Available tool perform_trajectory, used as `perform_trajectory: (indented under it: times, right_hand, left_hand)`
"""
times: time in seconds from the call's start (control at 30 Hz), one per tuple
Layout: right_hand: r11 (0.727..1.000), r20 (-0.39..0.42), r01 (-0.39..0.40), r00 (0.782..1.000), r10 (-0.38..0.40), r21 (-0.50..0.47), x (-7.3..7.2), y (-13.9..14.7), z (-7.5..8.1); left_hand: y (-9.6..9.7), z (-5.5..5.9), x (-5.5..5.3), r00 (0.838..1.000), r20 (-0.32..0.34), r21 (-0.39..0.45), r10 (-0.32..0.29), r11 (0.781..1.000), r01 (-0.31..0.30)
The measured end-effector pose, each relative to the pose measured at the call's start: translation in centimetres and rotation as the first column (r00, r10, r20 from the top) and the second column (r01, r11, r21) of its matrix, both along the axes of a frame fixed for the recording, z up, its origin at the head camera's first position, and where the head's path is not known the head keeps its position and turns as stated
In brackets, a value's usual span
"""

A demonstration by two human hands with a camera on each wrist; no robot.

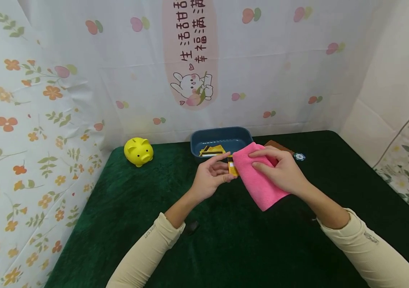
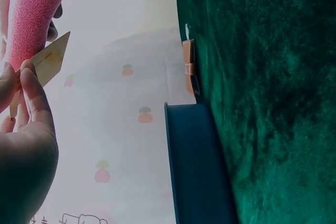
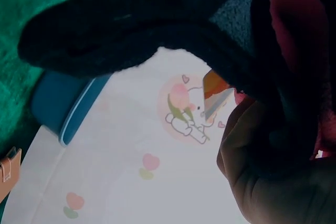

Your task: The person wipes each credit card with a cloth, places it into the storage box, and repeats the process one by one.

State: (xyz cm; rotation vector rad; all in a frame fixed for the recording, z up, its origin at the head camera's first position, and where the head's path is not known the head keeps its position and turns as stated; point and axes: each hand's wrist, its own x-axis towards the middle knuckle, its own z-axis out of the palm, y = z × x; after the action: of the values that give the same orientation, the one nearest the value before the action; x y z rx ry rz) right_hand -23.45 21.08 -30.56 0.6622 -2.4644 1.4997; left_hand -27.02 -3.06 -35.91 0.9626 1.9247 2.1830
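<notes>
My left hand (image 1: 208, 178) pinches a yellow card (image 1: 232, 167) with a dark stripe and a white strip by its edge, fingers on one side and thumb on the other. The left wrist view shows the card (image 2: 51, 61) tilted, one corner sticking out past the pink cloth (image 2: 37, 14). My right hand (image 1: 283, 170) holds that cloth, its thumb and fingers gripping the folded top against the card's right end, which the cloth covers. Seen from the right wrist, the cloth (image 3: 94, 35) looks dark and hides most of the fingers. Both hands are raised over the green table cover.
A blue bin (image 1: 221, 135) behind the hands holds several yellow cards (image 1: 211, 151). A yellow piggy bank (image 1: 138, 152) stands at the back left. Behind the right hand lie a brown wallet (image 1: 278, 147), partly hidden, and a poker chip (image 1: 299, 157). A small dark object (image 1: 191, 227) lies by the left forearm.
</notes>
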Motion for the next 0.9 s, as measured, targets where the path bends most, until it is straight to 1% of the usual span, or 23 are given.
perform_trajectory:
  times: [0.13,0.23,0.4,0.53,0.77,0.9]
  right_hand:
    - [1.000,-0.008,-0.012,1.000,0.011,-0.004,0.10,-0.39,0.23]
    - [1.000,-0.010,-0.030,1.000,0.030,-0.005,0.14,-0.50,0.34]
    - [0.998,-0.012,-0.059,0.998,0.059,-0.003,0.12,-0.60,0.18]
    - [0.998,-0.008,-0.065,0.998,0.065,-0.003,0.21,-0.79,0.19]
    - [0.998,0.025,-0.064,0.998,0.064,0.012,0.36,-0.96,0.15]
    - [0.997,0.028,-0.074,0.997,0.074,0.015,0.45,-0.93,0.22]
  left_hand:
    - [0.12,-0.22,-0.10,1.000,-0.009,0.023,-0.011,1.000,0.011]
    - [0.21,-0.28,-0.20,1.000,-0.012,0.031,-0.008,0.999,0.009]
    - [0.46,-0.34,-0.37,1.000,-0.013,0.027,0.008,1.000,-0.008]
    - [0.52,-0.34,-0.38,1.000,-0.021,0.036,0.023,0.999,-0.022]
    - [0.41,-0.45,-0.45,0.998,-0.032,0.075,0.053,0.996,-0.051]
    - [0.27,-0.51,-0.45,0.997,-0.047,0.100,0.056,0.994,-0.051]
